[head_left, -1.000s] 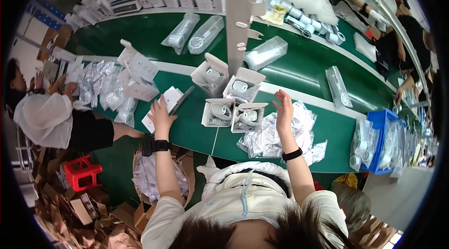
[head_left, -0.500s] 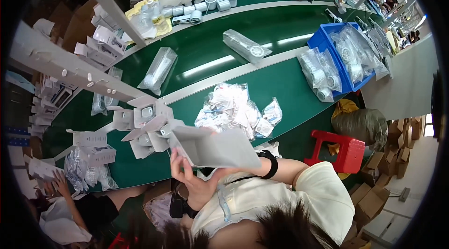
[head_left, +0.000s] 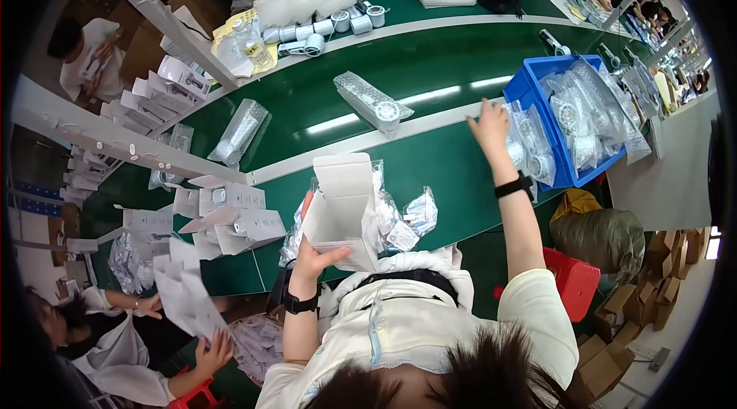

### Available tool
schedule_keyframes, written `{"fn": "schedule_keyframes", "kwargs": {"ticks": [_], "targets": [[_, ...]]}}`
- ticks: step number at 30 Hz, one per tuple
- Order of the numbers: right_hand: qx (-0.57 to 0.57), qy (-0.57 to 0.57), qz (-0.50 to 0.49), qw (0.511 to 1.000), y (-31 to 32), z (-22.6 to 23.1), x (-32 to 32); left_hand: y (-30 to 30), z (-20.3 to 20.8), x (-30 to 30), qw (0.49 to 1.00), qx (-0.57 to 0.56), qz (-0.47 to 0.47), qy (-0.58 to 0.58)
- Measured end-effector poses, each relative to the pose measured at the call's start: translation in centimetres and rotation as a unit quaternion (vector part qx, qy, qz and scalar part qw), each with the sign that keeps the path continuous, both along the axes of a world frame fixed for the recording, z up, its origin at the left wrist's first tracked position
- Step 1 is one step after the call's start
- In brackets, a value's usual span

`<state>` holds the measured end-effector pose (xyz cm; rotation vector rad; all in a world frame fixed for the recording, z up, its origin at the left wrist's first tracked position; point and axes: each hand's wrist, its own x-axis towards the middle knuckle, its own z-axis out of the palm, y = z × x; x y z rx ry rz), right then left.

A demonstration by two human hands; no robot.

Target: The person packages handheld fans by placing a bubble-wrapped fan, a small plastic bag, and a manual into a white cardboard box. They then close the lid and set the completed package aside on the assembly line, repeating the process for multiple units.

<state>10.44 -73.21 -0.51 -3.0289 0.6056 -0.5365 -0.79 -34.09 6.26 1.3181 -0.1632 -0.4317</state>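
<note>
My left hand [head_left: 318, 257] grips a white cardboard box [head_left: 343, 217] from its lower side, thumb across the front. The box is tilted with its top flap up, and its inside shows bare. Out to the right, my right hand [head_left: 491, 129] has its fingers apart and holds nothing. It is just left of bubble-wrapped devices [head_left: 531, 140] that lean against a blue bin [head_left: 581, 172]. More wrapped devices [head_left: 572, 113] fill that bin. Behind the white box lies a pile of small clear bags with white contents [head_left: 403, 228], partly hidden.
Wrapped devices [head_left: 374, 104] lie along the green belt [head_left: 299, 94] beyond a pale rail. Open white boxes with devices inside [head_left: 234, 217] stand at the left. A co-worker [head_left: 127, 347] at lower left handles white cartons [head_left: 188, 290]. A red stool [head_left: 572, 282] is at the right.
My right hand has left the box and reached right toward the blue bin. The box has turned more upright in my left hand. Wrapped devices on the belt have shifted left.
</note>
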Motion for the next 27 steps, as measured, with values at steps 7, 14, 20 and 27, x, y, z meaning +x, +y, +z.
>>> {"fn": "schedule_keyframes", "kwargs": {"ticks": [7, 14, 20, 27], "targets": [[0.049, 0.333, -0.079, 0.938, -5.5, -4.9, 2.5, 3.1, -2.2, 0.9, 0.96, 0.199, 0.132, -0.147], [0.419, -0.148, 0.128, 0.887, 0.9, 7.4, -1.9, 2.5, -5.0, 3.2, 0.88, 0.379, 0.115, -0.26], [0.791, -0.365, 0.102, 0.481, 22.1, 11.5, -2.9, 0.9, -6.1, 3.2, 0.901, 0.324, 0.182, -0.225], [0.41, -0.288, 0.382, 0.776, 27.9, 7.4, -2.9, 0.4, -8.0, 2.9, 0.913, 0.251, 0.24, -0.212]]}}
